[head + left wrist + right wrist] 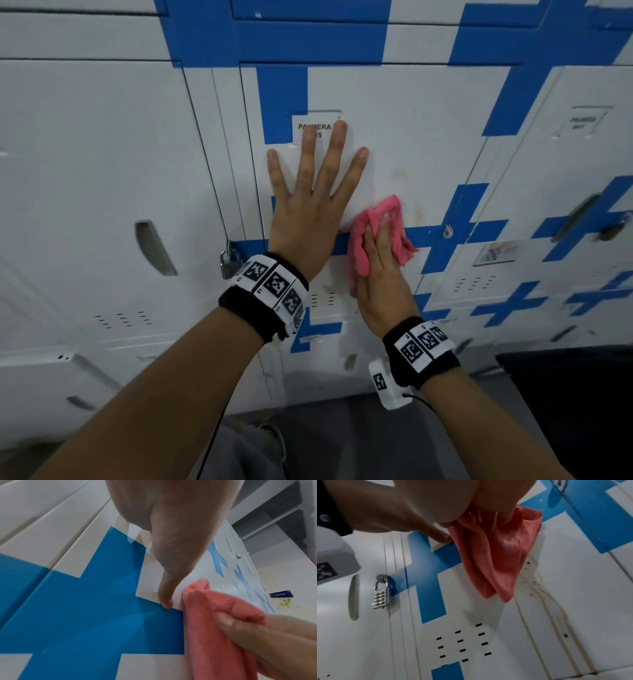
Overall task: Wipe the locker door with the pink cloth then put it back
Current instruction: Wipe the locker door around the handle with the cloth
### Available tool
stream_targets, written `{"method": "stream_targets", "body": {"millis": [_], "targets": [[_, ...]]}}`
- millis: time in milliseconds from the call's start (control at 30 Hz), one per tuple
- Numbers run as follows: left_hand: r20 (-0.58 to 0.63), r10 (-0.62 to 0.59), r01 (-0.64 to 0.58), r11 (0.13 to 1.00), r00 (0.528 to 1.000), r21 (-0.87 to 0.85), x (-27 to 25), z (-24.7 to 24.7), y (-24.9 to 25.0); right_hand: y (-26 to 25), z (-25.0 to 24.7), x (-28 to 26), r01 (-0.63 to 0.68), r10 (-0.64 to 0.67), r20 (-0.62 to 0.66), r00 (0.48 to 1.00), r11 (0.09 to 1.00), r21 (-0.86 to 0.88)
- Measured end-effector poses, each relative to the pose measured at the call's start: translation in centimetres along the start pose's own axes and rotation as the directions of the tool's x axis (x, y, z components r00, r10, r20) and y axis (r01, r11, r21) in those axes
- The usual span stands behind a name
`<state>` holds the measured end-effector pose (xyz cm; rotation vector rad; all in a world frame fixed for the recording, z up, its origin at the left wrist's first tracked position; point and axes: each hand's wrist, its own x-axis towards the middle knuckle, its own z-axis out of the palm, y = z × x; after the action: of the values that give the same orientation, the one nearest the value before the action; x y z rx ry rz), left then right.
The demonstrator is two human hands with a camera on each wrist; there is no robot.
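On the far left I have a neighbouring white locker with a recessed handle (156, 248) in its door. Next along, a silver combination padlock (228, 263) hangs at the seam between that locker and the one I am working on; in the right wrist view its button rows are plain to see.

My left hand (308, 209) lies flat on the locker door (411, 137), fingers straight and spread, palm against the white panel. Its fingertips reach up over a white name label (315, 128) whose print is partly covered, so I read only some of the letters. In the left wrist view the thumb tip touches the door at the edge of a blue cross marking (85, 615). So the left grip is apart, pressing and holding nothing.

Just to the right of it, my right hand (380, 270) has the pink cloth (380, 229) bunched under its fingers and pressed against the door; the fingers curl over the fabric, so the right grip is clamped on the cloth. The cloth sits near the middle of the door, at the level of the blue horizontal band, with loose folds hanging below the hand in the right wrist view.

Right of the cloth, yellowish drip stains (539, 601) with dark specks run down the white panel. Further right is a small lock hasp (447, 231) at the door's edge, then another locker with a blurred handle (579, 216).
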<state>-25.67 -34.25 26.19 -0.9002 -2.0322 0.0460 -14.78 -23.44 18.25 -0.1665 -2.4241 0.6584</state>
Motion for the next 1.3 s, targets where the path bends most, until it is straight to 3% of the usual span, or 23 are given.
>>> {"method": "stream_targets", "body": {"millis": [167,400,500,633,733,900,1033,1167,1300], "targets": [[0.028,0.018,-0.017,0.999,0.999,-0.047,-0.1,0.1,-0.3,1.3,0.1,-1.5,-0.139,0.134,0.075,0.988,0.988,0.073],[0.018,0.009,-0.009,0.999,1.0,-0.036,-0.1,0.4,-0.2,-0.4,-0.1,0.1,-0.208,0.215,0.003,0.977,0.942,0.262],[0.044,0.005,-0.003,0.999,0.999,-0.049,-0.1,0.0,-0.2,-0.3,0.0,-0.5,-0.268,0.263,0.057,0.963,0.923,0.276],[0.072,0.021,-0.017,0.998,0.997,-0.058,-0.2,-0.3,-0.1,-0.7,-2.0,-1.0,-0.263,0.242,0.113,0.964,0.933,0.246],[0.035,0.009,-0.009,1.0,0.999,-0.025,-0.2,0.1,-0.2,-1.6,-3.4,-0.3,-0.24,0.225,0.084,0.971,0.926,0.293],[0.03,0.01,-0.009,0.999,1.0,-0.039,-0.2,0.2,-0.3,-2.0,-1.6,-0.6,-0.164,0.158,0.045,0.986,0.942,0.293],[0.072,0.032,-0.025,0.996,0.997,-0.088,-0.2,-0.1,-0.4,-0.7,-0.7,-1.5,-0.29,0.262,0.129,0.956,0.902,0.319],[0.03,-0.031,0.034,0.994,0.999,-0.106,-0.3,0.4,0.2,-1.7,-2.5,-1.1,-0.142,0.131,0.068,0.989,0.967,0.213],[0.011,-0.088,0.088,0.966,0.996,-0.244,-0.2,-0.7,2.8,-2.7,-3.3,1.3,0.01,-0.008,-0.036,0.999,0.997,0.072]]}}
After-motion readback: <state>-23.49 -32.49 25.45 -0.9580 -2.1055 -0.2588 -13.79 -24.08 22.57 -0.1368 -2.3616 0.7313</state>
